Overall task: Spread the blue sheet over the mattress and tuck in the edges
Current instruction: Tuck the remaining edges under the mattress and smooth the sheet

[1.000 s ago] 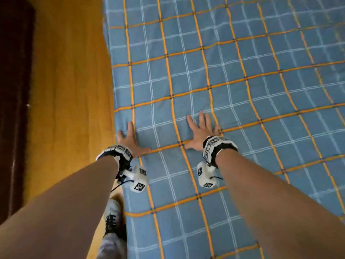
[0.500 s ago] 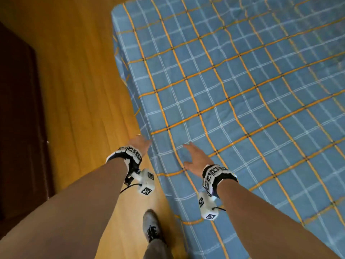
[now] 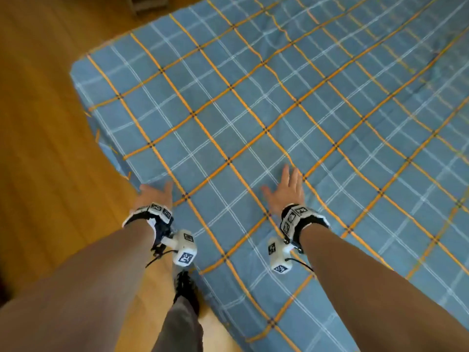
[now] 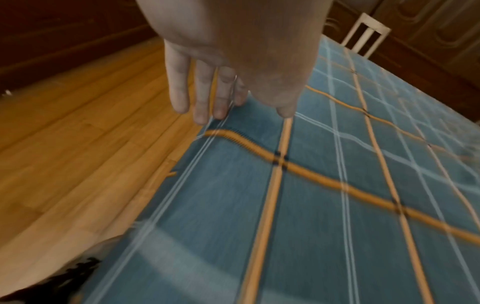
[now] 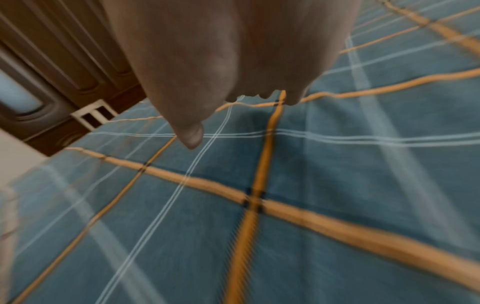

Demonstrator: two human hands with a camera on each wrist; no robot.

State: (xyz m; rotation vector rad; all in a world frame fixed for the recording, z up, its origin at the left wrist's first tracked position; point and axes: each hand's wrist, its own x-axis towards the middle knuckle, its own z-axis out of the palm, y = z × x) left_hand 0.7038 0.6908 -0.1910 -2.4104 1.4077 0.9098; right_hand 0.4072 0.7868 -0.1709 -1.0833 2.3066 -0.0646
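The blue sheet [image 3: 253, 102] with orange and white checks covers the mattress, whose far left corner [image 3: 78, 72] shows in the head view. My left hand [image 3: 154, 193] lies at the sheet's left edge with straight fingers [image 4: 200, 96] reaching past the edge over the floor. My right hand [image 3: 285, 189] lies flat on the sheet further in, fingers spread. In the right wrist view the palm hides most fingers and only the thumb [image 5: 191, 133] shows above the cloth [image 5: 311, 185]. Neither hand holds anything.
A wooden floor [image 3: 38, 148] runs along the bed's left side. My shoe [image 3: 185, 285] stands on it close to the mattress. Dark wooden furniture [image 4: 428, 41] and a white chair frame [image 4: 363, 35] stand beyond the bed's far end.
Both hands have slid along the sheet toward the far left corner, and my view has swung so that corner now shows. My foot has stepped forward beside the bed.
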